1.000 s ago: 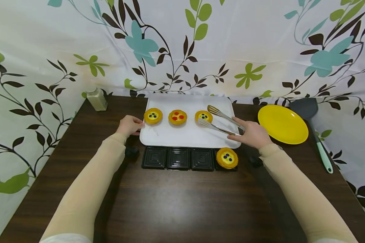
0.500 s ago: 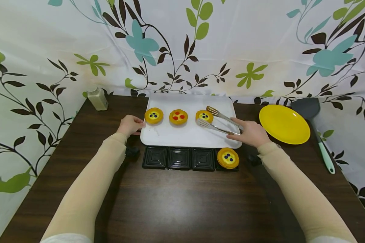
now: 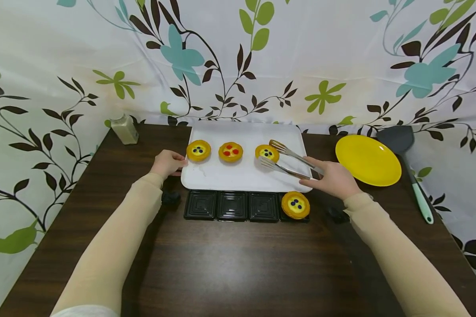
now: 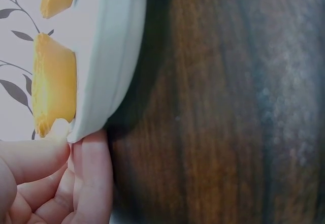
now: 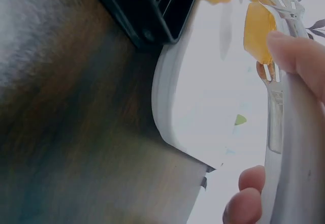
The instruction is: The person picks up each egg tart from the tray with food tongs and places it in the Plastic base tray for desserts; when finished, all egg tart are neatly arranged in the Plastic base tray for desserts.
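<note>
My left hand (image 3: 168, 164) pinches the left edge of a white tray (image 3: 230, 178), thumb above and fingers below in the left wrist view. On the tray sit a tart with blue dots (image 3: 198, 151), a tart with red pieces (image 3: 230, 152) and another blue-dotted tart (image 3: 267, 153). Metal tongs (image 3: 288, 171) are held in my right hand (image 3: 335, 177), with their slotted ends on either side of that rightmost tart. In the right wrist view the tart (image 5: 258, 33) still appears level with the tray; whether it is lifted I cannot tell.
A black tray with square compartments (image 3: 233, 206) lies before the white tray; its rightmost compartment bears a blue-dotted tart (image 3: 295, 205). At right are a yellow plate (image 3: 368, 160) and a spatula (image 3: 422, 203). A jar (image 3: 124, 129) stands back left, near the patterned cloth (image 3: 238, 57).
My right hand and the tongs have shifted slightly right, and the rightmost tart on the white tray has moved slightly with them. My left hand stays on the tray's edge.
</note>
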Demonstrator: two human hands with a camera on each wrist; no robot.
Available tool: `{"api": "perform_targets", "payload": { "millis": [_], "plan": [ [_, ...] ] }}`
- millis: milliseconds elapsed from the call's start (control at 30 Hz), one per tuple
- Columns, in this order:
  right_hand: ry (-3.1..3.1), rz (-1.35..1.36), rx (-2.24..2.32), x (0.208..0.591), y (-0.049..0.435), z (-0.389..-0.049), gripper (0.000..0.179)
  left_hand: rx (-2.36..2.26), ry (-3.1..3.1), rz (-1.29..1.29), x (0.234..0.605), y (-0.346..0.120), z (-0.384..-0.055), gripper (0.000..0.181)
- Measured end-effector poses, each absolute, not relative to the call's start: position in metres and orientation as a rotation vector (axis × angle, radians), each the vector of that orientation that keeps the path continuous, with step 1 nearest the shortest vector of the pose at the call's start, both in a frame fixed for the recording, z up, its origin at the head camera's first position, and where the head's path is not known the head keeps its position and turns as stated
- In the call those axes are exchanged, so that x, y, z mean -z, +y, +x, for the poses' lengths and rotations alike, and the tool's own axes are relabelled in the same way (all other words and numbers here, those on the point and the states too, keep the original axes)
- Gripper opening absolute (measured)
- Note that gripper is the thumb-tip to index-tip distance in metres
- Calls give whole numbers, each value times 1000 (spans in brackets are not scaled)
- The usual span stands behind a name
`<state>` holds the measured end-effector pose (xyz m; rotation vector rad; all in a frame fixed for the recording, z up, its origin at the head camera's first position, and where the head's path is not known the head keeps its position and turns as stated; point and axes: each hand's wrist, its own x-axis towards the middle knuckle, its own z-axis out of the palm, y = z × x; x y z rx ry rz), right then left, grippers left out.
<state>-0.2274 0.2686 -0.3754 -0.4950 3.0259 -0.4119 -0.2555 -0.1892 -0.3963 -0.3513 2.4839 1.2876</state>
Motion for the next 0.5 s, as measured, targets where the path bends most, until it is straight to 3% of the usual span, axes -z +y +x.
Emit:
{"api": "perform_targets", "payload": {
  "millis": [500],
  "plan": [
    [3071, -586, 446, 366, 270, -186, 80, -1279, 2480, -340, 396, -190, -255, 35]
  ]
}}
